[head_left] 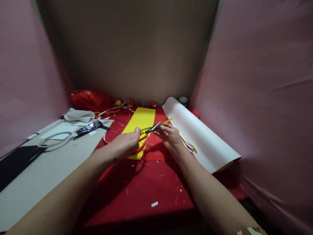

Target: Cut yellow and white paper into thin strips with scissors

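Scissors (148, 131) with red-orange handles and a dark pivot are in my left hand (128, 142), its fingers closed round them. The blades point up to the right and stand a little apart. My right hand (170, 134) pinches a narrow yellow strip (168, 120) close to the blade tips. One end of this strip sticks out past my right fingertips. Beneath both hands lie a flat yellow sheet (139, 119) and a ribbed red sheet (155, 148). Whether the blades touch the strip, I cannot tell.
A large white roll (195, 137) lies at the right, with white and yellow strips beside it. On the left, a grey board (70, 169) carries a dark tube (89, 128), a grey loop and papers. A red plastic bag (90, 100) sits behind. Scraps dot the red cloth (137, 195).
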`<state>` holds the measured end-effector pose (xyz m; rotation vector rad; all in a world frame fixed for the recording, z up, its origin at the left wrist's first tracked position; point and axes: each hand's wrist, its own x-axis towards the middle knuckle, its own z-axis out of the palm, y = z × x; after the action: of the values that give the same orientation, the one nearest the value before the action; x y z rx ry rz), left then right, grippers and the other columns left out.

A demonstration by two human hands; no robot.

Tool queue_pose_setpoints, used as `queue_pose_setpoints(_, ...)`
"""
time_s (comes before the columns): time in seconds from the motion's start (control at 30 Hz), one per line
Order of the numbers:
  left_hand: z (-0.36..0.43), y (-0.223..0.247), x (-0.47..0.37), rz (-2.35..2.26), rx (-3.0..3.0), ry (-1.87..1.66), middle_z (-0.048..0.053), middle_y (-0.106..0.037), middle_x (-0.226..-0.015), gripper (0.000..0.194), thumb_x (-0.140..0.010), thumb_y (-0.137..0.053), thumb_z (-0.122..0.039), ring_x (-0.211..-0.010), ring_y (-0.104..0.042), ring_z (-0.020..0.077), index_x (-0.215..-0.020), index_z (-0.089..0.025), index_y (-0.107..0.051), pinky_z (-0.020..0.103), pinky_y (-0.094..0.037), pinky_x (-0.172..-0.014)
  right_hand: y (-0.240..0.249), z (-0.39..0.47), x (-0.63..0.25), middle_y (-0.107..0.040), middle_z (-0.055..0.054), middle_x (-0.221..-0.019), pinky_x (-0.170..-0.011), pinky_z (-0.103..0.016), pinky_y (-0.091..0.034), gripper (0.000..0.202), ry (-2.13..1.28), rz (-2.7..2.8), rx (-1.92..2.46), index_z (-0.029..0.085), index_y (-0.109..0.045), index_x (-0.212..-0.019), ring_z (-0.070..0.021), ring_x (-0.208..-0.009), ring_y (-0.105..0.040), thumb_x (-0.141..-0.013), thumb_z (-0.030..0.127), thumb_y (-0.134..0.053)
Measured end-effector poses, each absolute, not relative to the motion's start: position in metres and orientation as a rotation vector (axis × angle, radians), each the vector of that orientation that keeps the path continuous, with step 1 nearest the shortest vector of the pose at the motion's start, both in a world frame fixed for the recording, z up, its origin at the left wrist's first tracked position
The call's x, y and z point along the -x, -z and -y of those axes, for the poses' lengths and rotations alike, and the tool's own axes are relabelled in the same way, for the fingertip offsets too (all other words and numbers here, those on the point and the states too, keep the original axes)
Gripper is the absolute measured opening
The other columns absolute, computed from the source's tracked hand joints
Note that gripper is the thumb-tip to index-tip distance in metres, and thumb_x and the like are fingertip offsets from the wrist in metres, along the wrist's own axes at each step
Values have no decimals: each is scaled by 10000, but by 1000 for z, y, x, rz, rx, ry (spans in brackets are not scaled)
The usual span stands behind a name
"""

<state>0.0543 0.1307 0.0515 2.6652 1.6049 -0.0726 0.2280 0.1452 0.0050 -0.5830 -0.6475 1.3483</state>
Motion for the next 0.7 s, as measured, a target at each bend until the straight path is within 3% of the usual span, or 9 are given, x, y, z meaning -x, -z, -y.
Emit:
queue_pose_setpoints(0.47,-144,-36,-41,-1459,-2763,-44,58,-553,-689,125,-784,-317,-280,-547,-480,161,-861,-189,-353,244,-297,-475,-6,-144,-227,-672,-27,-621,-602,-305,-571,166,-1358,661,612,152,-496,-644,-187,-630,-673,-593,48,-616)
queue_pose_setpoints(0.7,-141,-36,-42,-1490,-2502,-139,46,-541,-624,180,-807,-310,-357,-471,-449,140,-793,-191,-378,239,-252,-426,-5,-143,-227,-678,-32,-627,-613,-313,-563,148,-1368,713,610,151,-503,-653,-184,-619,-672,-602,65,-613)
